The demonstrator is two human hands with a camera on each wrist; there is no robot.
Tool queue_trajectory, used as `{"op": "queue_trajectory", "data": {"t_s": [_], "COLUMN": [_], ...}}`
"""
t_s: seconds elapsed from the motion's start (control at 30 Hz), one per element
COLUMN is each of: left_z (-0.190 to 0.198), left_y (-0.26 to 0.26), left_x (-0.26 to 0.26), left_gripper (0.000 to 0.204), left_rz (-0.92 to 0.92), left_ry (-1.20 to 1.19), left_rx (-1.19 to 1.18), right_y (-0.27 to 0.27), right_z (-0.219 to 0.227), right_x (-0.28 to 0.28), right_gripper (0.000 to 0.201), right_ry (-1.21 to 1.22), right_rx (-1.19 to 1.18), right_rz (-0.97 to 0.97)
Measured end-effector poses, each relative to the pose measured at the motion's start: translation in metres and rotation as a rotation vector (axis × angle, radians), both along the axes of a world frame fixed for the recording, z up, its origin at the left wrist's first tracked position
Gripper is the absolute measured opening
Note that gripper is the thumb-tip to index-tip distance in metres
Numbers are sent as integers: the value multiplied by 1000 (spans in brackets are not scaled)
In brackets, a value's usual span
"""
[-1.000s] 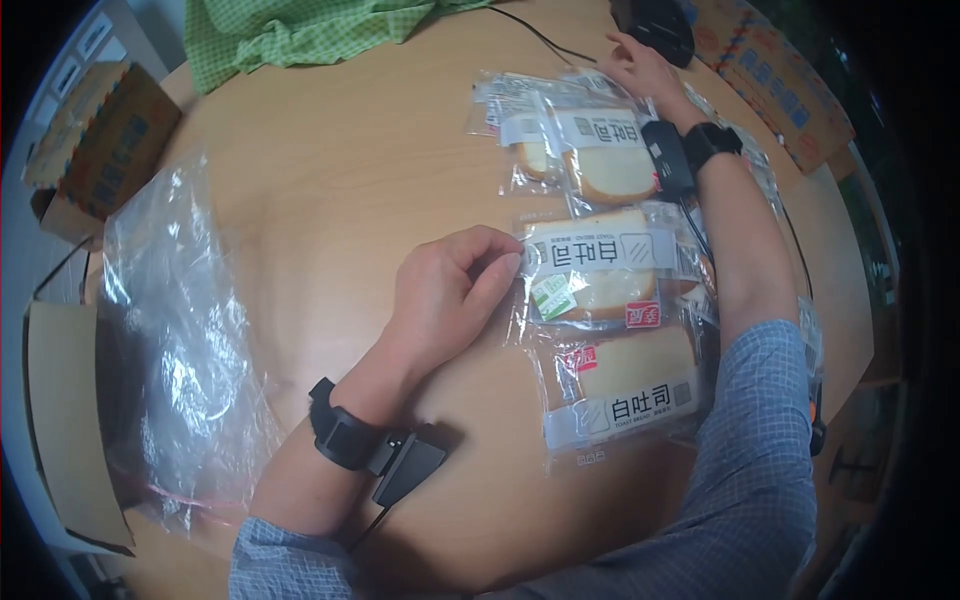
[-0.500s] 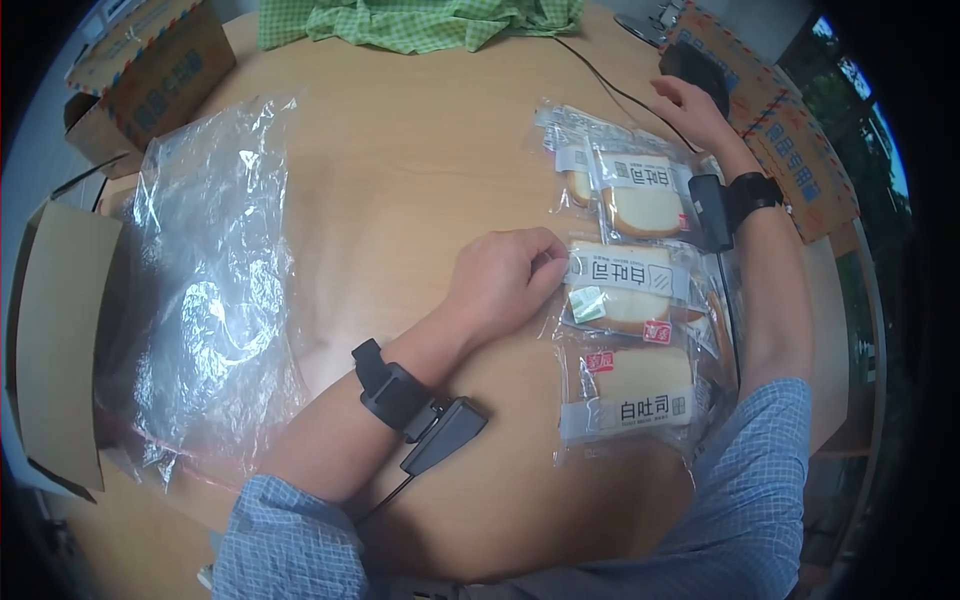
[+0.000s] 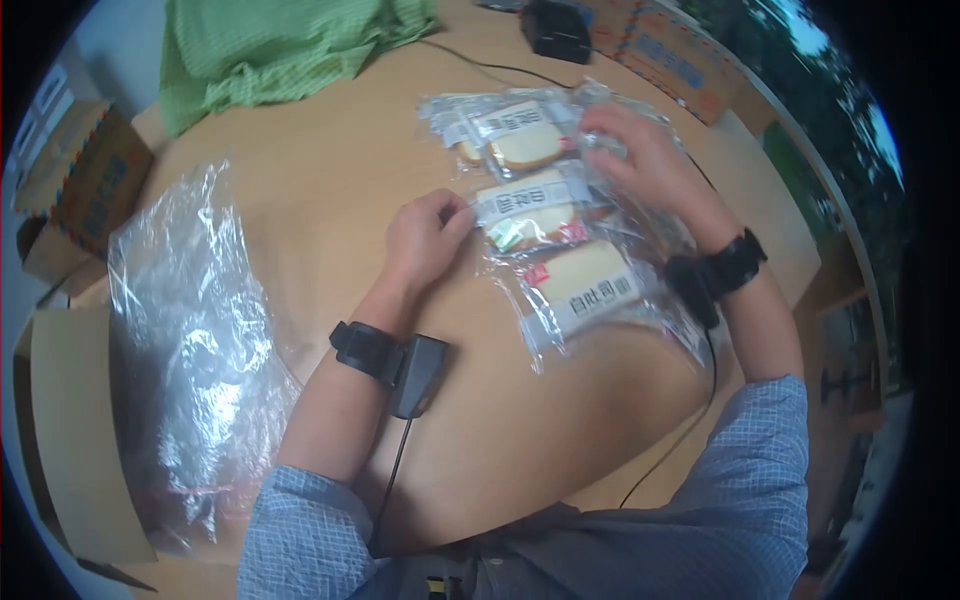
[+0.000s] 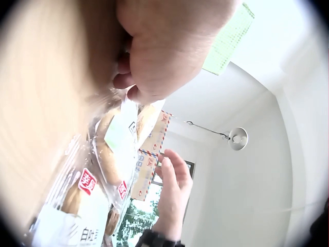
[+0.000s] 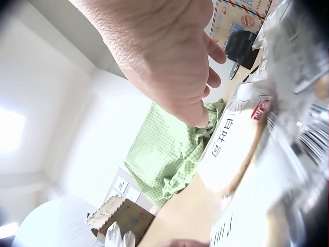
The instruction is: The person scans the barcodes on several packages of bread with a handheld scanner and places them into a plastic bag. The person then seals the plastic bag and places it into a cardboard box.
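Observation:
Clear packs of sliced toast bread lie in an overlapping group on the table. My left hand (image 3: 428, 238) is at the left edge of the middle toast pack (image 3: 540, 222), its curled fingers and thumb pinching the wrapper's end. A green and white sticker shows on that pack in the left wrist view. My right hand (image 3: 640, 155) hovers above the right side of the group, fingers loosely bent and apart, holding nothing. Nearest the body lies another toast pack (image 3: 590, 262); a further toast pack (image 3: 522, 150) lies behind the middle one.
A large clear plastic bag (image 3: 200, 350) lies flat at the left, beside an open cardboard box (image 3: 80, 420). Other cartons stand at the back left (image 3: 85, 185) and back right (image 3: 670, 60). Green checked cloth (image 3: 270, 60) and a black device (image 3: 556, 30) with a cable sit at the far edge.
My right hand has come back from near the black device to over the right side of the packs. The left hand stays at the middle pack's edge. The head view has shifted.

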State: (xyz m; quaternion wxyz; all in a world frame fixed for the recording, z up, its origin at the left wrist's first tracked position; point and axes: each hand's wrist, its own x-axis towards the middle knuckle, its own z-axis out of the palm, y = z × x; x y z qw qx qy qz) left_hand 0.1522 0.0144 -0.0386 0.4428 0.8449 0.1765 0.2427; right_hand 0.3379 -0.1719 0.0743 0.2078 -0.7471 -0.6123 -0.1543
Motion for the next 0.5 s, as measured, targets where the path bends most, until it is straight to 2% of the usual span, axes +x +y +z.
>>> {"op": "queue_trajectory", "data": {"t_s": [0.17,0.23,0.27,0.33,0.37,0.43,0.5], "left_z": [-8,-6,6,29,47,71,120], "left_y": [12,12,4,-9,-25,-47,-95], "left_x": [3,6,8,-3,-11,-29,-75], "left_gripper": [25,25,25,20,18,17,16], "left_rz": [-89,-113,-143,-241,-238,-345,-651], "left_ry": [2,33,27,80,88,-85,-237], "left_rx": [64,-61,-51,-306,-297,-215,-516], "right_y": [-89,-108,-113,-123,-123,-122,-121], "right_z": [-22,-36,-40,-49,-58,-68,-78], "right_x": [-108,-136,-148,-159,-155,-155,-154], "right_gripper": [23,22,22,21,21,22,16], "right_ry": [266,307,376,451,390,331,354], "right_rx": [91,149,189,221,241,253,353], "right_rz": [-38,-76,-91,-102,-129,-149,-171]}}
